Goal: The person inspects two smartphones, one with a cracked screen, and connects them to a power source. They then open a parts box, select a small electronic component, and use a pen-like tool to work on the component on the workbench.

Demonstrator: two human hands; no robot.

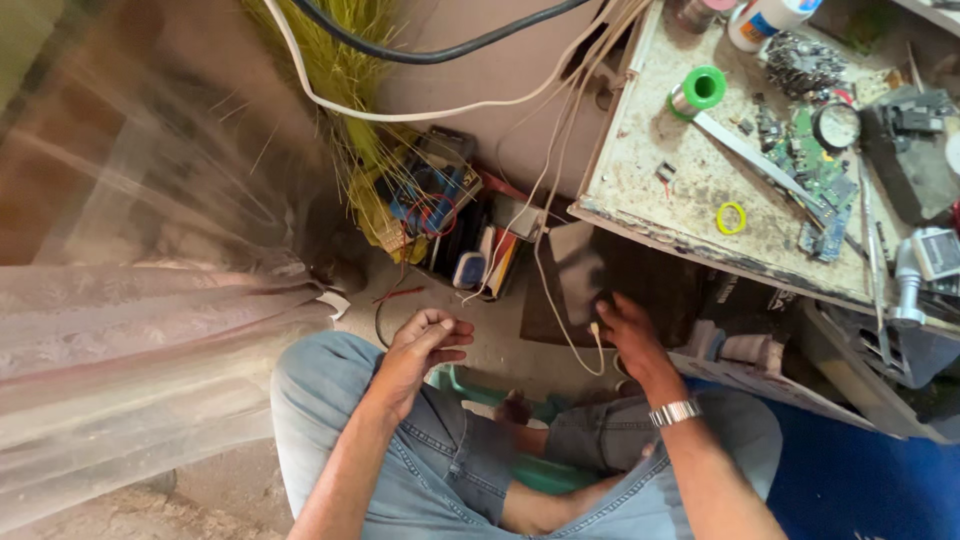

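The right hand (628,330) pinches a white cable (578,345) at five o'clock below the table (660,190); the left hand (425,345) curls loosely, holding nothing.

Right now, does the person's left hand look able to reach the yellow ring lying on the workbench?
Probably not without leaning. The left hand hangs curled and empty over the knee, while the yellow ring lies on the workbench, beyond the right hand, which holds a white cable in between.

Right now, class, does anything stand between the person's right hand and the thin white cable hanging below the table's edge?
Nothing visible does: the right hand already touches the thin white cable at its end; the left hand is apart.
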